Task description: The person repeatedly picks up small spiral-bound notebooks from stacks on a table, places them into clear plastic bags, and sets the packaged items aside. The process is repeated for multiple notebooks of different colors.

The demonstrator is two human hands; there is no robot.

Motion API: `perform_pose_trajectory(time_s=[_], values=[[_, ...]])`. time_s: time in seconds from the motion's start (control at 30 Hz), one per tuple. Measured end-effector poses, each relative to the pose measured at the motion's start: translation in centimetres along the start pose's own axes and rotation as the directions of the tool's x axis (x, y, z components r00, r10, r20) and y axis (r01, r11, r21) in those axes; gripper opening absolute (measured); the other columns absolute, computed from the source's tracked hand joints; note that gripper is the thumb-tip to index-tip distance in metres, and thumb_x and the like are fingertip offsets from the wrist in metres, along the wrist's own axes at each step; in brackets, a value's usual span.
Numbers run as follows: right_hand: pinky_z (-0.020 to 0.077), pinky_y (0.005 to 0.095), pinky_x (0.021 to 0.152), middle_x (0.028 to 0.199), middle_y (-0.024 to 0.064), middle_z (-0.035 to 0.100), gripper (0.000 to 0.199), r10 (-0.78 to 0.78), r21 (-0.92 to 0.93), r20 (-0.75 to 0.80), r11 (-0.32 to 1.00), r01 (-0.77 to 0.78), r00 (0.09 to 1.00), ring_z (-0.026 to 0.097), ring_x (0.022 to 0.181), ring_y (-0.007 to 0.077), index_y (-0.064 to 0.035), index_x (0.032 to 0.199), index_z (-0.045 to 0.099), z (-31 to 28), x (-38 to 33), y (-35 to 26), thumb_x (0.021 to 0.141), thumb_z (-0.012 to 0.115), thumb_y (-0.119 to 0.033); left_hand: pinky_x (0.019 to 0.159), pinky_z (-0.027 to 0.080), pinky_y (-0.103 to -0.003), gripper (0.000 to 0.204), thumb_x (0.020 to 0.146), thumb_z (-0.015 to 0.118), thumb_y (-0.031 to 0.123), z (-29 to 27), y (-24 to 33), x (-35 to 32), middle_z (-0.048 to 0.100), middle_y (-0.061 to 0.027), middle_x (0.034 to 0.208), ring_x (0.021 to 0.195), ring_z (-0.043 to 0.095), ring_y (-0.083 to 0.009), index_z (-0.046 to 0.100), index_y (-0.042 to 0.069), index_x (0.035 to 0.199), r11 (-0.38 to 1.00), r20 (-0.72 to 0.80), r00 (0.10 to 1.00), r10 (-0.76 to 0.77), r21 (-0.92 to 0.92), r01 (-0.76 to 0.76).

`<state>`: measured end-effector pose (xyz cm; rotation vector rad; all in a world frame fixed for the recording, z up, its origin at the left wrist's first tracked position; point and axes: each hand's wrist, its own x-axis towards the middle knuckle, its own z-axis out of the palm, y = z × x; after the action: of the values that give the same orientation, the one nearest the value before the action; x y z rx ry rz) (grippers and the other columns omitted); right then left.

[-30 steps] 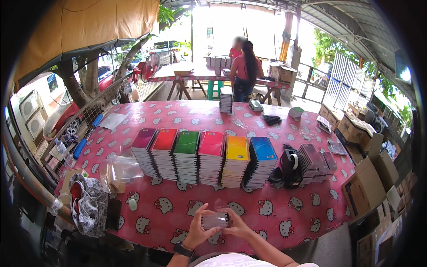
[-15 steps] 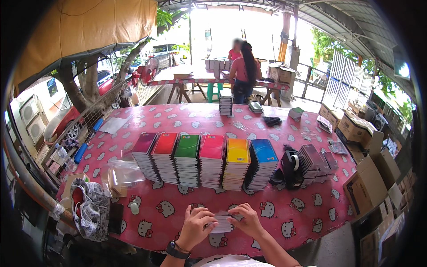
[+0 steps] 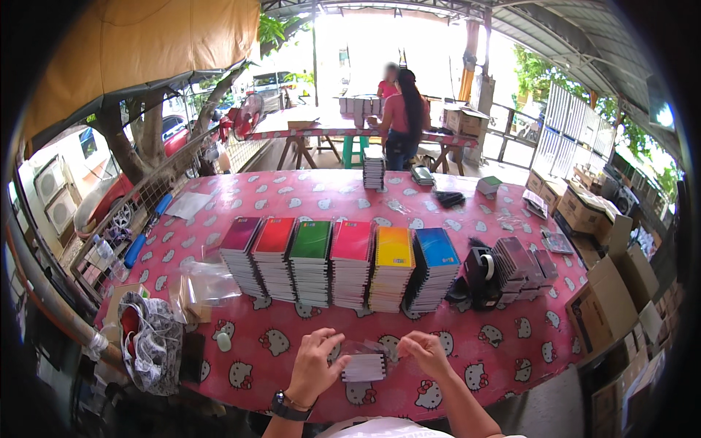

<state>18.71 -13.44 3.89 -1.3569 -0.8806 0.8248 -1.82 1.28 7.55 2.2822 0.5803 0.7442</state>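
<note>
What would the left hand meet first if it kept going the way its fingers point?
The left hand points right, onto the small stack of notebooks in a clear bag it already touches; beyond that is the right hand. Depth is hard to judge.

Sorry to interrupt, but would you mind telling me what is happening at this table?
A person stands at a pink patterned table, holding a small stack of notebooks in a clear plastic bag between the left hand and right hand. Behind it sit six piles of coloured notebooks, with a tape dispenser to their right. Another person works at a farther table.
</note>
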Motion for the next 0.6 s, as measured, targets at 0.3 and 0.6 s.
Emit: perform_pose_trajectory(time_s=[0.3, 0.6], values=[[0.031, 0.0409, 0.097, 0.115, 0.0063, 0.056, 0.046, -0.22, -0.489, 0.501, 0.726, 0.483, 0.837, 0.04, 0.113, 0.0294, -0.0084, 0.107, 0.063, 2.2, -1.0, 0.6, 0.072, 0.073, -0.036, 0.101, 0.013, -0.06, 0.011, 0.073, 0.072, 0.024, 0.5, 0.9, -2.0, 0.059, 0.0045, 0.094, 0.102, 0.052, -0.0153, 0.067, 0.017, 0.08, 0.953, 0.308, 0.942, 0.137, 0.219, -0.21], [0.0284, 0.0475, 0.098, 0.129, 0.0041, 0.045, 0.053, -0.101, -0.638, 0.594, 0.545, 0.544, 0.798, 0.037, 0.118, 0.0311, -0.016, 0.116, 0.057, 3.4, -0.4, 0.0, 0.066, 0.074, -0.023, 0.104, 0.014, -0.059, 0.02, 0.069, 0.074, 0.024, -0.8, 2.9, -1.6, 0.061, 0.003, 0.089, 0.096, 0.056, -0.0155, 0.064, 0.016, 0.085, 0.95, 0.112, 0.963, 0.245, 0.17, -0.262]])
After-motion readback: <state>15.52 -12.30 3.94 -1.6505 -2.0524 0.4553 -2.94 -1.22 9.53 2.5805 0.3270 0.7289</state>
